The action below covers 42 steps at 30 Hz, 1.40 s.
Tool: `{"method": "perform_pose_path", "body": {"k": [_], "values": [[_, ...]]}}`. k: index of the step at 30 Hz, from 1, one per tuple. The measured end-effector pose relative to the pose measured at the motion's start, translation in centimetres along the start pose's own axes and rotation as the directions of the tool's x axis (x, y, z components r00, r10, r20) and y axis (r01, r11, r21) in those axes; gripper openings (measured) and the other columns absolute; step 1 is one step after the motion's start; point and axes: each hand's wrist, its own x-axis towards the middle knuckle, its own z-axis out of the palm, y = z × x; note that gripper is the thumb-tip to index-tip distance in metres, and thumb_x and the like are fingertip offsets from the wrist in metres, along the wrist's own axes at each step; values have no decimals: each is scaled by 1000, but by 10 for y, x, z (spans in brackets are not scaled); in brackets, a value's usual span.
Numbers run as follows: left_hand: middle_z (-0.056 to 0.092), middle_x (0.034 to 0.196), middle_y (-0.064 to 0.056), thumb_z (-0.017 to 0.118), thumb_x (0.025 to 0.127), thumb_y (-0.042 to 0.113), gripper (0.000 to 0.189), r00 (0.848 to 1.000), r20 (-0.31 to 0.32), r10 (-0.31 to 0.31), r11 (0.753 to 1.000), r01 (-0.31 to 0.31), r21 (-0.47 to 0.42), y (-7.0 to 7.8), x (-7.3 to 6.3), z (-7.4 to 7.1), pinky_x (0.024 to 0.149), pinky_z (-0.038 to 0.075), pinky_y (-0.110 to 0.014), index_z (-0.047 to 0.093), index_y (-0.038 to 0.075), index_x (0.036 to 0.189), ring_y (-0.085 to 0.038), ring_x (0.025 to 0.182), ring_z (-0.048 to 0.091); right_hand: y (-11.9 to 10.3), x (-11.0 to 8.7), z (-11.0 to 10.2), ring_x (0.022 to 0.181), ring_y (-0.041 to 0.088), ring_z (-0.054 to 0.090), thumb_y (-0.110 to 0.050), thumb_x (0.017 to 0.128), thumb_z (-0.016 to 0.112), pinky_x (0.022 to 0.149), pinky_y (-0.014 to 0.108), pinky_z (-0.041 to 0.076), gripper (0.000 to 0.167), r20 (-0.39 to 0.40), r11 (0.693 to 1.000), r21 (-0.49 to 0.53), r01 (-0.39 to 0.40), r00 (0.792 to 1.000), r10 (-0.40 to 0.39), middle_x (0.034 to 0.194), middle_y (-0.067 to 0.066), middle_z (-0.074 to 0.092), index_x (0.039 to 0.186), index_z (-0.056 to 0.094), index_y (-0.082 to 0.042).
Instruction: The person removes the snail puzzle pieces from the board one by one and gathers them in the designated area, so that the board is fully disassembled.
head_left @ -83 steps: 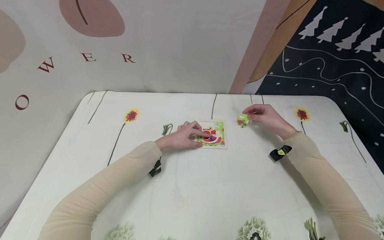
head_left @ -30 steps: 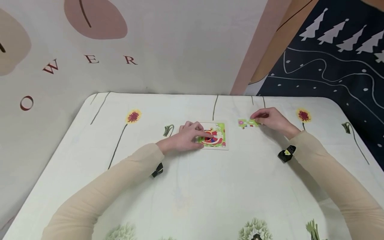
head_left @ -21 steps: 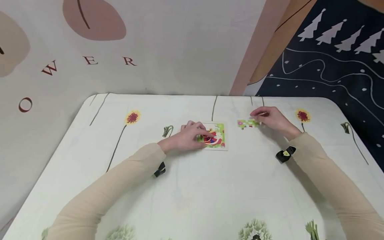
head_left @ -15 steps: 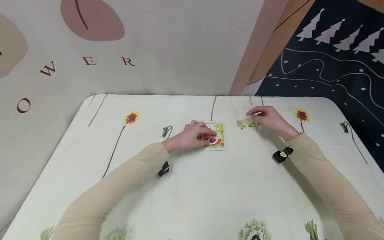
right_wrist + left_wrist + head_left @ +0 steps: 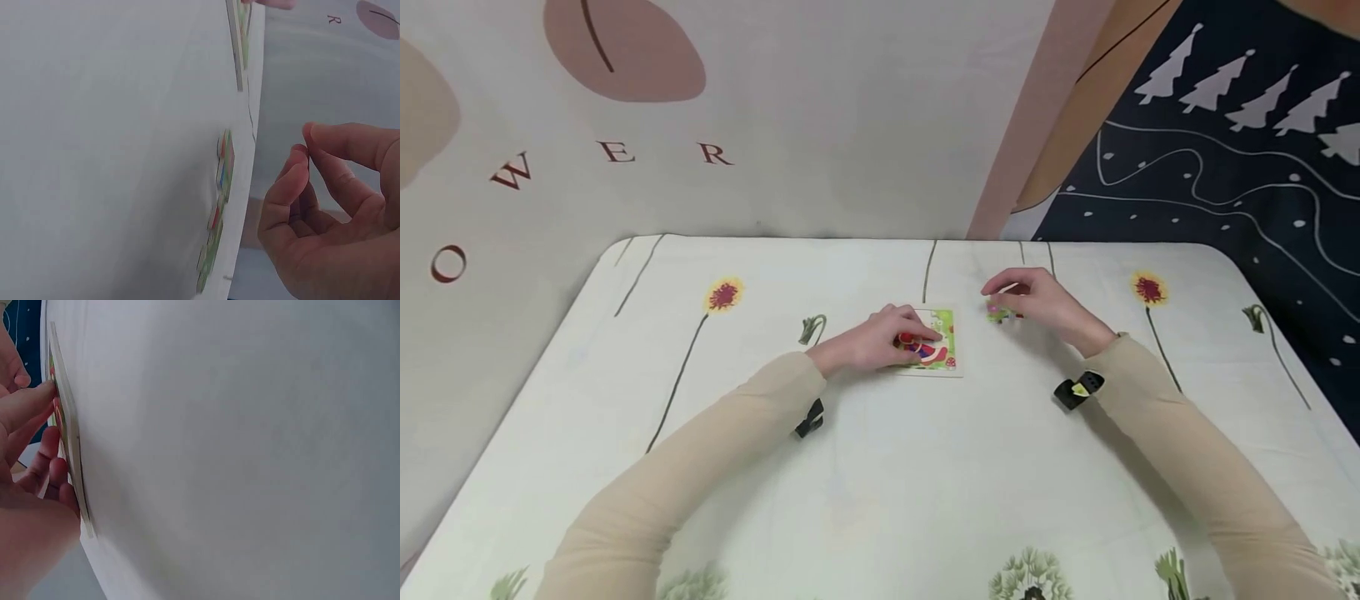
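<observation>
A small square jigsaw puzzle [image 5: 942,354] with a red, green and blue picture lies flat in its pale frame. At its left part is my left hand [image 5: 880,337], thumb and bent fingers gripping it; the left wrist view has the fingertips [image 5: 59,465] against its surface near one edge. Whether a single piece is pinched there is hidden. Right of the puzzle, my right hand [image 5: 1045,304] hovers with loosely bent fingers. In the right wrist view that hand [image 5: 337,206] holds nothing, thumb and forefinger close together. Beneath it lie loose puzzle pieces [image 5: 226,165], partly covered in the head view [image 5: 996,313].
The table has a white cloth [image 5: 880,467] printed with flowers and stems. A pale printed fabric wall [image 5: 820,125] rises behind its back edge, with a dark tree-patterned panel [image 5: 1210,200] at the right. Each wrist wears a small black camera [image 5: 1078,389].
My right hand set a green piece beside another on the table, let go, and moved left over the pieces. My left hand shifted slightly right on the puzzle, its forefinger bending towards the thumb.
</observation>
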Motion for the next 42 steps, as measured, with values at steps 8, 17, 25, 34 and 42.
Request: {"method": "perform_pose_path", "body": {"k": [8, 17, 25, 34, 42], "values": [[53, 114, -4, 69, 90, 12, 40, 999, 53, 12, 997, -8, -73, -7, 2, -4, 90, 36, -31, 64, 12, 129, -21, 107, 43, -7, 11, 20, 87, 29, 56, -3, 94, 57, 71, 26, 45, 21, 81, 995, -35, 92, 993, -89, 108, 22, 62, 111, 65, 7], [52, 117, -5, 69, 90, 12, 41, 997, 78, 16, 995, -8, -100, -8, 2, -5, 95, 34, -33, 63, 11, 130, -22, 112, 41, -18, 20, 37, 100, 28, 55, -4, 95, 55, 88, 39, 41, 22, 131, 982, -180, 51, 991, -27, 111, 15, 65, 113, 67, 2], [51, 118, -5, 69, 89, 11, 42, 996, 79, 30, 994, -21, -110, -9, 2, -6, 96, 33, -33, 63, 11, 130, -23, 112, 40, -21, 23, 45, 101, 31, 55, 0, 94, 53, 91, 43, 41, 24, 119, 959, -283, 32, 993, 2, 108, 17, 64, 113, 66, 5], [52, 119, -6, 69, 89, 9, 42, 995, 102, 18, 989, -3, -149, -10, 3, -7, 97, 34, -32, 62, 11, 131, -20, 113, 43, -22, 22, 48, 96, 29, 55, 2, 92, 54, 87, 42, 41, 22, 123, 953, -300, 29, 992, 8, 105, 17, 62, 112, 64, 5], [52, 118, -6, 70, 88, 7, 43, 992, 129, -2, 983, 25, -181, -10, 5, -9, 96, 36, -31, 63, 10, 130, -19, 112, 45, -23, 21, 47, 98, 30, 55, 2, 92, 56, 87, 42, 42, 19, 118, 961, -275, 22, 993, 11, 105, 17, 60, 110, 62, 3]]}}
